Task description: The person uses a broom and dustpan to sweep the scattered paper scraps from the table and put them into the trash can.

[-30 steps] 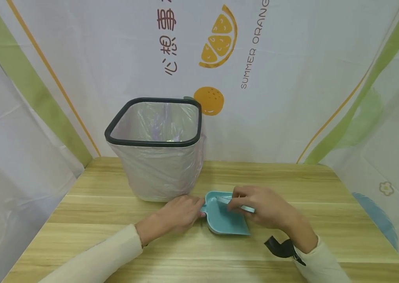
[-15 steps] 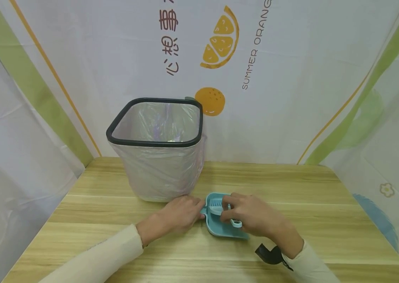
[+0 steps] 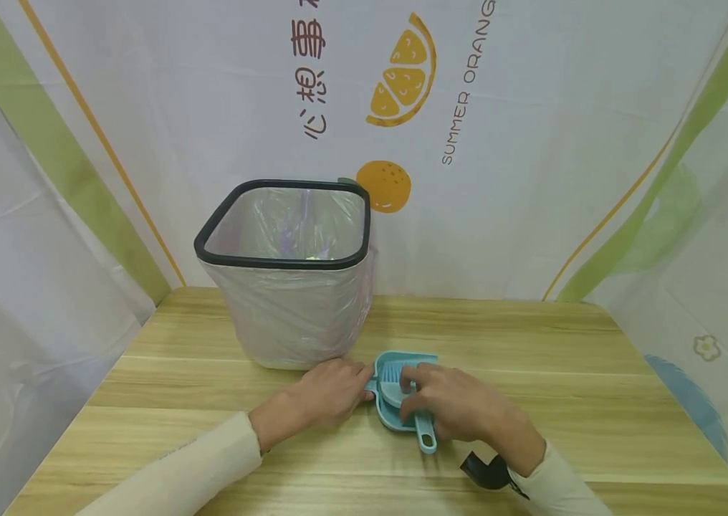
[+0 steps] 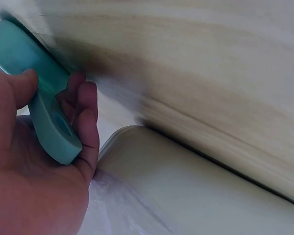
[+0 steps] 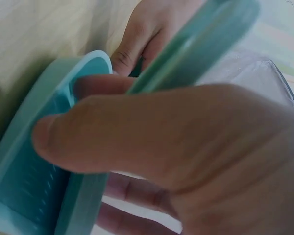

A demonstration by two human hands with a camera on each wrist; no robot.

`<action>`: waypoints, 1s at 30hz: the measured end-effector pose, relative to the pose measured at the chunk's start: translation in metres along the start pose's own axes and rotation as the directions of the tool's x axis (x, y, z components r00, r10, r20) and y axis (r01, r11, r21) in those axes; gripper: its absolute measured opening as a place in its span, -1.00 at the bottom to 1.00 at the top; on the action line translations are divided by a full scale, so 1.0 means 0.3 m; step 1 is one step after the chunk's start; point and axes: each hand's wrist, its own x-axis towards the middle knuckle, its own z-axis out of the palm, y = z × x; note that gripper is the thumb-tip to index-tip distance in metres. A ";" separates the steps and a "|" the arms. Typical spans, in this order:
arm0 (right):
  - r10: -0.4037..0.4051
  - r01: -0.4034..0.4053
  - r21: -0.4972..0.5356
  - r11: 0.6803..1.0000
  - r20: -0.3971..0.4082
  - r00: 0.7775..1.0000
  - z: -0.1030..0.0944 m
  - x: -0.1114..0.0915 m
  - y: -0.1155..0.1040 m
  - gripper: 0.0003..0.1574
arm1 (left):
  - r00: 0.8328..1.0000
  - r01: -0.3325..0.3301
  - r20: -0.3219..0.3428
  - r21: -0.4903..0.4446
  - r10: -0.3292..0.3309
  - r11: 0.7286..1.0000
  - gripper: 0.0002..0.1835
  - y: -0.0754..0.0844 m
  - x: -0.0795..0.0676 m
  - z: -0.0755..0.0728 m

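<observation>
My left hand (image 3: 332, 390) grips the short handle of a teal dustpan (image 3: 392, 423), which rests on the table with its wide edge to the right. In the left wrist view, thumb and fingers close round the looped dustpan handle (image 4: 56, 134). A small light-blue hand brush (image 3: 396, 394) lies within the pan, its bristles toward the far side. My right hand (image 3: 467, 405) holds this brush between thumb and fingers. The brush handle (image 3: 425, 433) sticks out over the pan's near side. In the right wrist view, my right thumb partly hides brush and pan.
A pale waste bin (image 3: 293, 315) with a black rim and a clear plastic liner stands just behind my left hand. The wood-grain table (image 3: 532, 337) extends to both sides. Printed white curtains (image 3: 532, 143) hang behind and at the sides.
My right hand has moved slightly left and nearer to me. The brush has turned, so its handle now points toward me and its bristles away. Left hand and dustpan have hardly moved.
</observation>
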 end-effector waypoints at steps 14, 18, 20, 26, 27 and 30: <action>0.058 -0.069 0.086 0.994 0.123 0.991 0.005 0.017 -0.002 -0.55 | 1.000 0.014 -0.001 0.063 -0.014 0.998 -0.75 0.005 0.001 -0.004; 0.056 -0.070 0.111 0.991 0.124 0.991 0.008 0.019 0.004 -0.55 | 0.999 0.044 0.016 0.042 -0.045 0.998 -0.72 0.011 -0.001 -0.013; 0.051 -0.068 0.133 0.989 0.123 0.991 0.007 0.020 0.009 -0.54 | 0.998 0.060 0.021 0.033 -0.061 0.998 -0.69 0.015 -0.004 -0.023; 0.004 -0.031 0.231 0.973 0.119 0.993 -0.008 0.005 0.026 -0.40 | 0.998 0.050 -0.042 0.025 -0.049 0.998 -0.63 0.017 -0.026 -0.062; -0.003 -0.027 0.251 0.968 0.118 0.993 -0.014 0.000 0.029 -0.37 | 0.998 0.042 -0.058 0.022 -0.041 0.999 -0.62 0.017 -0.029 -0.067; -0.016 -0.014 0.297 0.955 0.096 0.995 -0.032 -0.016 0.038 -0.37 | 0.994 0.005 -0.106 0.006 -0.004 1.000 -0.56 0.018 -0.039 -0.082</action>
